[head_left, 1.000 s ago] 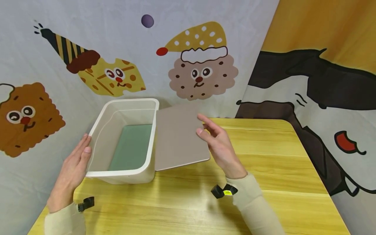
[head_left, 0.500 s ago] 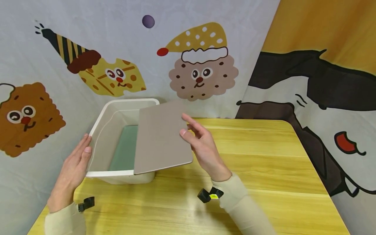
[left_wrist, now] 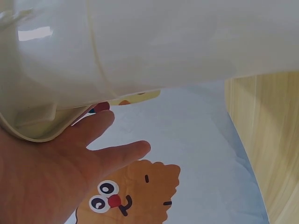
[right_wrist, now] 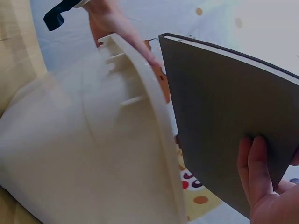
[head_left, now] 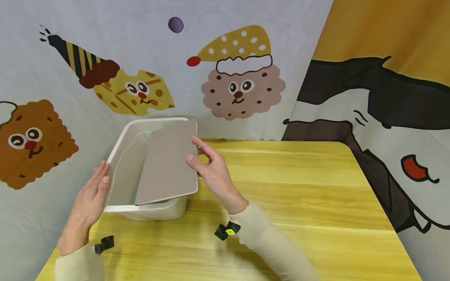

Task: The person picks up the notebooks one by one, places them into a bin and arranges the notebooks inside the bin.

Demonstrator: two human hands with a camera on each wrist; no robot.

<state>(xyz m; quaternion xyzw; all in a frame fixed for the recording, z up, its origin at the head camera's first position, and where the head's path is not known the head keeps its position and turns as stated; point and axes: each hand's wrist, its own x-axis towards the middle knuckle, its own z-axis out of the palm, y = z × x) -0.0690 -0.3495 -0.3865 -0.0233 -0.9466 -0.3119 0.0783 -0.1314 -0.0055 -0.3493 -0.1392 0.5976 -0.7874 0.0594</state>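
My right hand (head_left: 218, 175) pinches the right edge of a taupe hardcover notebook (head_left: 170, 162), thumb on top and fingers underneath. The notebook slants over the white plastic bin (head_left: 154, 212), its left edge lower and inside the opening. In the right wrist view, the notebook's dark underside (right_wrist: 210, 107) and pale page edges show, with two fingers (right_wrist: 259, 163) against the cover. My left hand (head_left: 88, 199) rests with straight fingers against the bin's left rim. A sliver of the green sheet-like thing (head_left: 136, 197) in the bin shows beside the notebook, which hides the rest.
The bin stands on a yellow wooden table (head_left: 299, 195), close to a pale cloth backdrop (head_left: 140, 39) printed with cartoon biscuits and cheese. The table's right edge slopes away beside a cloth with a black and white figure (head_left: 404, 105).
My right hand has carried the notebook leftward from beside the bin to over its opening, tilting its left edge down inside. The left hand has stayed at the rim.
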